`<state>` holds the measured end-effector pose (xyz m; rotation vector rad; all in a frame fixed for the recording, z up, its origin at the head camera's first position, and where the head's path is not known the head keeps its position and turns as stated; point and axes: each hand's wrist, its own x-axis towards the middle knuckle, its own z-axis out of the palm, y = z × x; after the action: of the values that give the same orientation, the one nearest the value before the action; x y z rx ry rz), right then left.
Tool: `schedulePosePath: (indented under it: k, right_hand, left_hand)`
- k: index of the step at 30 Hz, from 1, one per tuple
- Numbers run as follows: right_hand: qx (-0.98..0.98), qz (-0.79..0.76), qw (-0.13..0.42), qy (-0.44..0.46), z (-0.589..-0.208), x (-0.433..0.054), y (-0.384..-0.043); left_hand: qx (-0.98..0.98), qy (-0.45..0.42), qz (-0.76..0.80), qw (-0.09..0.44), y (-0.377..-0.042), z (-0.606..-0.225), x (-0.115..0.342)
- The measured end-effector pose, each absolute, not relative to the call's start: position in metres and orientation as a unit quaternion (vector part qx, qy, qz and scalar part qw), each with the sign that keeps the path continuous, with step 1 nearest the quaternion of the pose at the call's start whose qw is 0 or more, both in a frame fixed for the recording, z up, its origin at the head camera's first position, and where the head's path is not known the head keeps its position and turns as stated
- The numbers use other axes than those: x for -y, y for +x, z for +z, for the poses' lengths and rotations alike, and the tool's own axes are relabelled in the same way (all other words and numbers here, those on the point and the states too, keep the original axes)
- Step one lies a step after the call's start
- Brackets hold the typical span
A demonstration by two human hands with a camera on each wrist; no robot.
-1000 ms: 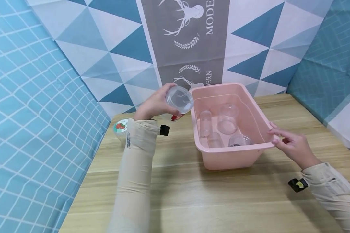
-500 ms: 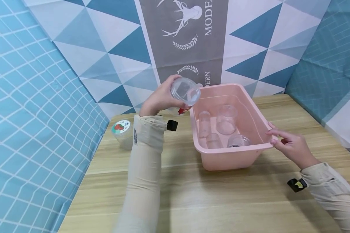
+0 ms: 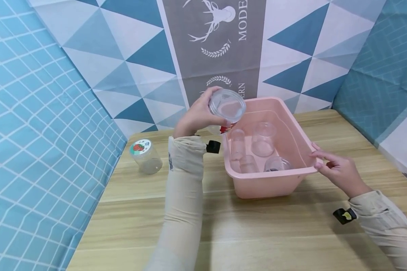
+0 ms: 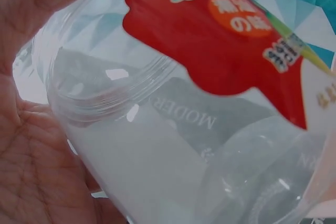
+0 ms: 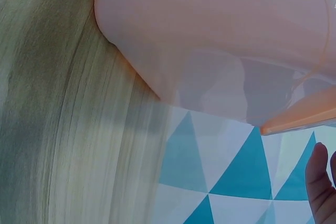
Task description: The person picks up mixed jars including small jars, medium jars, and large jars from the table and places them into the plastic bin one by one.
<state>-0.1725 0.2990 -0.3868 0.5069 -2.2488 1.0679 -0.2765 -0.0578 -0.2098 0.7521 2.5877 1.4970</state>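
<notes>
My left hand point(image 3: 197, 117) grips a clear plastic jar point(image 3: 228, 105) by its neck end, beside the left rim of the pink basin point(image 3: 268, 186). The jar is tipped, and a red label point(image 4: 226, 40) covers part of its side in the left wrist view. My right hand point(image 3: 342, 170) pinches the basin's rim at its near right corner. Inside the basin lie several clear containers, among them a narrow cylinder point(image 3: 237, 145), a short cup point(image 3: 249, 164) and a wider jar point(image 3: 262, 145).
Left of my left forearm, another clear jar point(image 3: 150, 162) with a green and white lid stands on the wooden table point(image 3: 257, 233). A blue grid-patterned wall covering point(image 3: 47, 131) borders the left side, and a triangle-patterned cloth point(image 3: 139, 64) hangs behind.
My left hand has carried the jar rightward to the basin's left rim. The lidded jar on the left has come fully into view. My right hand keeps its place on the rim.
</notes>
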Motion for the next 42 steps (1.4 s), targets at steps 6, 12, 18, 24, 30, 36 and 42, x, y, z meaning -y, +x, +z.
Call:
schedulePosePath:
  k: [6,12,18,24,30,36,42]
  right_hand:
    - [0.845,0.399,0.3,0.194,-0.385,-0.299,-0.172]
    - [0.852,0.396,0.288,0.183,-0.386,-0.299,-0.171]
    - [0.848,0.403,0.29,0.185,-0.387,-0.299,-0.171]
    - [0.838,0.412,0.301,0.194,-0.389,-0.3,-0.174]
    - [0.838,0.415,0.296,0.194,-0.388,-0.298,-0.174]
    - [0.849,0.416,0.277,0.173,-0.385,-0.297,-0.172]
    - [0.852,0.413,0.275,0.166,-0.387,-0.297,-0.173]
  left_hand:
    - [-0.837,0.251,0.484,0.036,-0.272,-0.207,0.042]
    - [-0.825,0.276,0.493,0.035,-0.27,-0.203,0.027]
    - [-0.822,0.274,0.497,0.038,-0.27,-0.203,0.017]
    - [-0.819,0.254,0.515,0.02,-0.277,-0.213,0.0]
    - [-0.847,0.232,0.477,0.041,-0.284,-0.222,-0.006]
    - [-0.878,0.249,0.404,0.068,-0.284,-0.22,-0.003]
    - [-0.87,0.247,0.419,0.082,-0.283,-0.219,0.003]
